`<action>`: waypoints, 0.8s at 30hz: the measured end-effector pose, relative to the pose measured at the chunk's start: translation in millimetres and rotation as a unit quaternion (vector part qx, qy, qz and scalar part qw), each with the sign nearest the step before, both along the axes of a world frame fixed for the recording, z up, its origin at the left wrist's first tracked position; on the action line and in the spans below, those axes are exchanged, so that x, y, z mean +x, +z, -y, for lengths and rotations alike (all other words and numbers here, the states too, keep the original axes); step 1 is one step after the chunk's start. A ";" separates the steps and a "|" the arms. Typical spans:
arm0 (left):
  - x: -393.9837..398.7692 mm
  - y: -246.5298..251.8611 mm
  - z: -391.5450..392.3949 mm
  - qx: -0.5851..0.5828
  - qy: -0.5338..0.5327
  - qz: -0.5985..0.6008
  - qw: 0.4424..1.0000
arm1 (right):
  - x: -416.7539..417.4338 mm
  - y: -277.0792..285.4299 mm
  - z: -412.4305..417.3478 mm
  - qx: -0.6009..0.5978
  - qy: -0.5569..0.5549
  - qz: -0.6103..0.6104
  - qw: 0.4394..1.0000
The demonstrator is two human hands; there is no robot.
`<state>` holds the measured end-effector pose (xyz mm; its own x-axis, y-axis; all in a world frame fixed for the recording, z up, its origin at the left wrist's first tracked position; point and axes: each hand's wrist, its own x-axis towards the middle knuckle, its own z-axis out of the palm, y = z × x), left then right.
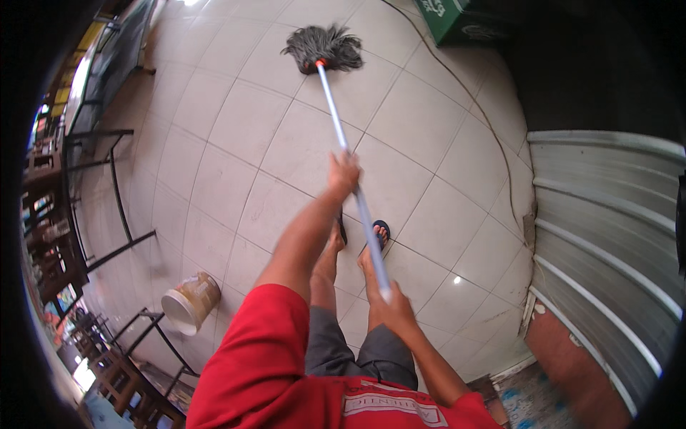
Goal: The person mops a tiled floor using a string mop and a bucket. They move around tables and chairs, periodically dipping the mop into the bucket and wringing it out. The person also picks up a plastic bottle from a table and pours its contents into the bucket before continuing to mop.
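Note:
A mop with a dark grey string head (324, 47) lies spread on the tiled floor ahead of me, its red socket joined to a long pale metal handle (333, 110). My left hand (344, 172) is closed around the middle of this handle, arm stretched forward. Lower down, close to my shorts, my right hand (394, 311) grips the handle near its top end. The handle runs slantwise between the two hands, passing over my sandalled foot (381, 231).
A plastic bucket (201, 300) stands at the lower left near black metal frames (120, 187). Along the right is a corrugated metal panel (600, 214). A thin cable (471, 96) trails over the floor, and a green box (442, 21) sits at the top right.

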<state>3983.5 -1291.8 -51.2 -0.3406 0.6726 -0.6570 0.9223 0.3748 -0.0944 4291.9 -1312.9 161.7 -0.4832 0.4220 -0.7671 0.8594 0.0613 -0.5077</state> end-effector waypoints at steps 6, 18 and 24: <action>324.8 51.1 67.1 0.087 -0.108 0.348 0.927 | 307.5 121.4 15.9 -0.038 0.108 0.255 0.960; 200.8 -31.6 211.3 0.137 0.017 0.274 0.952 | 124.9 87.9 100.2 -0.044 0.164 0.254 0.952; -157.4 -39.7 253.4 0.160 0.144 0.022 0.976 | -181.7 -34.5 179.5 -0.005 0.151 0.024 0.988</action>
